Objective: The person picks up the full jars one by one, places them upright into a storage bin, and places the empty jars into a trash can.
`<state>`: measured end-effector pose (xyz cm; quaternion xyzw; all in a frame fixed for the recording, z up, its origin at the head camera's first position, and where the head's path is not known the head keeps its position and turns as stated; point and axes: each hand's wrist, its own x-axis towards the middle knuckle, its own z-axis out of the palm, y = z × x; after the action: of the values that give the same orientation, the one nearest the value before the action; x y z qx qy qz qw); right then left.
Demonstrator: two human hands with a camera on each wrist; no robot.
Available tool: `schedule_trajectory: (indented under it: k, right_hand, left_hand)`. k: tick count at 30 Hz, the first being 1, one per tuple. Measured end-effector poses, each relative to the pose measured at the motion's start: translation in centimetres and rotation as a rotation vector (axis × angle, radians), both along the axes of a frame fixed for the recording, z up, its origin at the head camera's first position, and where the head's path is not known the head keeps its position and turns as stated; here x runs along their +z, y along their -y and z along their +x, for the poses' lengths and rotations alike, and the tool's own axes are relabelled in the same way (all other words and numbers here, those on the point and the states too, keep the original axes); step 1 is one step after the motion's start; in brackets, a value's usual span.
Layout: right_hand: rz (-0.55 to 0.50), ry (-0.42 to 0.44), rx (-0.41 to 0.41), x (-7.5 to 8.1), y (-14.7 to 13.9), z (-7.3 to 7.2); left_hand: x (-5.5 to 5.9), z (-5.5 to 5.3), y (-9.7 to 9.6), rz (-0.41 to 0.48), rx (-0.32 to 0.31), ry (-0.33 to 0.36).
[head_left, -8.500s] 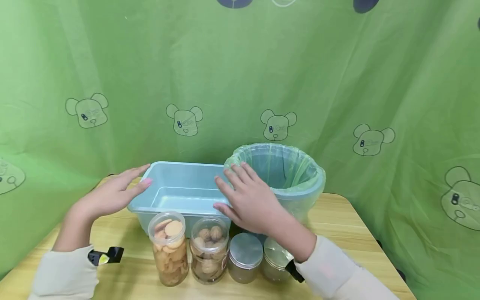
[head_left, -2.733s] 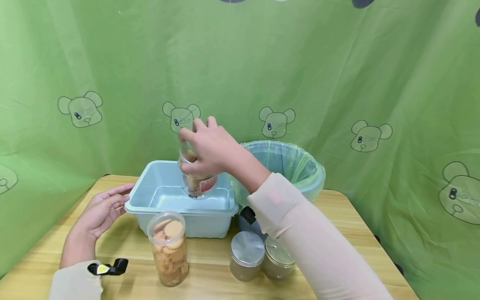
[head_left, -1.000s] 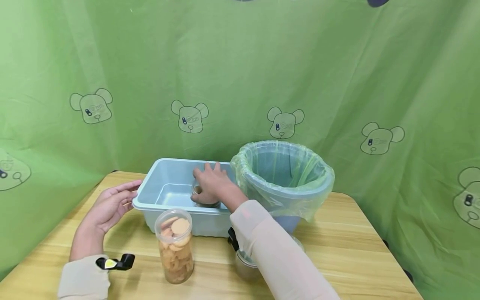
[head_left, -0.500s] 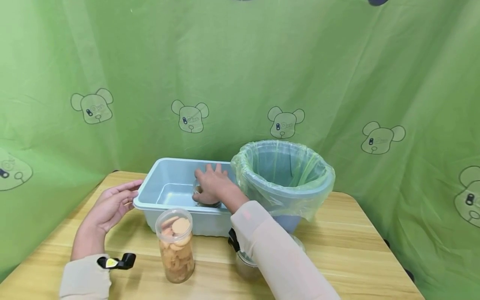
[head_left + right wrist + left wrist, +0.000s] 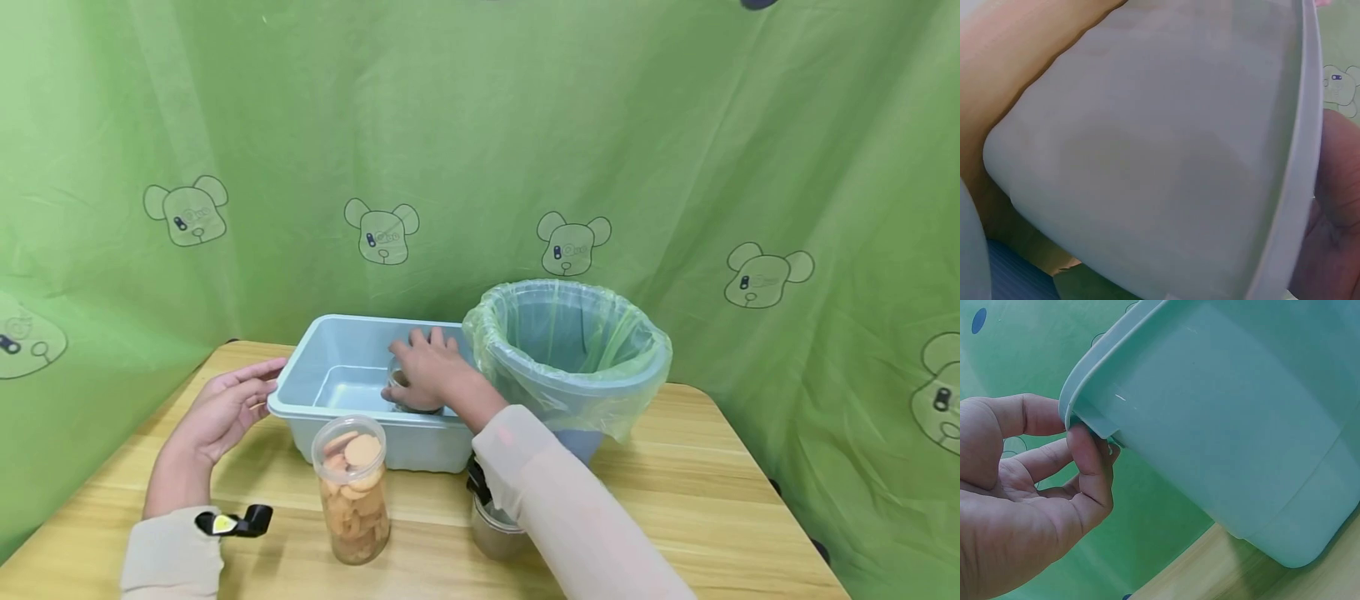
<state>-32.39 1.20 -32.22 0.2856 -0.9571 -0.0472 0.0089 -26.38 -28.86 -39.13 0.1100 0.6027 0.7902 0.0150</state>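
In the head view my left hand (image 5: 225,408) is at the left end of a light blue plastic tub (image 5: 360,333). The left wrist view shows its thumb and index finger pinching the tub's rim (image 5: 1075,387). Inside the tub my right hand (image 5: 431,371) reaches down over a clear jar of walnuts (image 5: 399,380), thumb on the near side and fingers spread over the far side. Most of that jar is hidden by the hand and the tub's front wall. From the right wrist, the tub's wall (image 5: 1160,144) covers much of the right hand (image 5: 1341,181).
A tall clear jar of round biscuits (image 5: 352,500) stands in front of the tub. A metal-lidded jar (image 5: 498,537) is partly behind the right sleeve (image 5: 555,492). Right of the tub stands a bin (image 5: 637,371) lined with a green bag. A green curtain (image 5: 480,150) hangs behind the table (image 5: 690,483).
The walnut jar has gone from the table, through the air in my right hand, into the tub. My left hand has come down to the rim. Over the last second both hands barely move.
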Motion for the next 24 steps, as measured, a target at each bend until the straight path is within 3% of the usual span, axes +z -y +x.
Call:
schedule_trajectory:
  k: [11,24]
  right_hand:
    - [0.031,-0.064,0.096,1.2,-0.4,1.6]
    - [0.044,-0.150,0.268,3.7,-1.6,5.4]
  left_hand:
    - [0.0,0.0,0.0,0.005,-0.006,-0.006]
    - [0.1,0.0,0.1,0.001,-0.001,-0.007]
